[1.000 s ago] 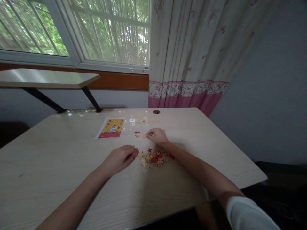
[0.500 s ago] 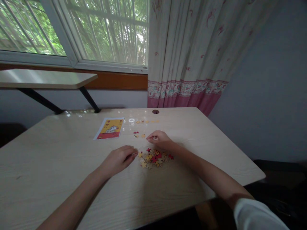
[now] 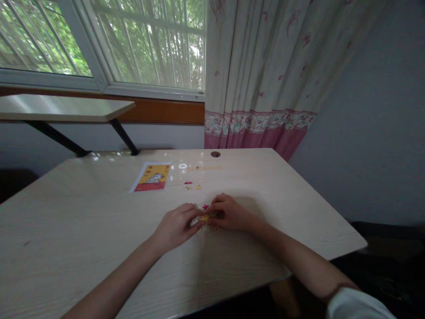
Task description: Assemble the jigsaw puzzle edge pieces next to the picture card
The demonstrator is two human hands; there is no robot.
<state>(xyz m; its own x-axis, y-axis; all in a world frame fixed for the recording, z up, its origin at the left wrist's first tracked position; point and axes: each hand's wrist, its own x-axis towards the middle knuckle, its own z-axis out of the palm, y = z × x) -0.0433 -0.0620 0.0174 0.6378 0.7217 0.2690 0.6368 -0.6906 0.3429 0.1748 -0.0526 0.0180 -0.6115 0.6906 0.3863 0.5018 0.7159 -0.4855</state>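
My left hand [image 3: 178, 225] reaches into the near pile from the left, its fingers curled and pinched at a yellow jigsaw puzzle piece [image 3: 205, 218]. From the right, my right hand [image 3: 231, 213] meets it, thumb and fingers also closed in at the pieces. Both hands cover most of the pile; how many pieces each one grips is hard to make out. A red jigsaw piece [image 3: 205, 207] shows just beyond the fingertips. Farther off lie a few sorted pieces: a dark red one [image 3: 188, 182] and yellowish ones [image 3: 198, 187].
A printed picture [image 3: 153, 178] of a white animal on yellow and red lies left of the sorted pieces. A row of small yellow pieces [image 3: 203, 168] runs near the table's [image 3: 99, 230] far edge, below a cable hole [image 3: 215, 154]. A raised shelf [image 3: 66, 108] stands far left.
My right hand has drawn back from the sorted pieces to the pile. My left hand has moved right onto the pile, so the hands now nearly meet and hide most of it.
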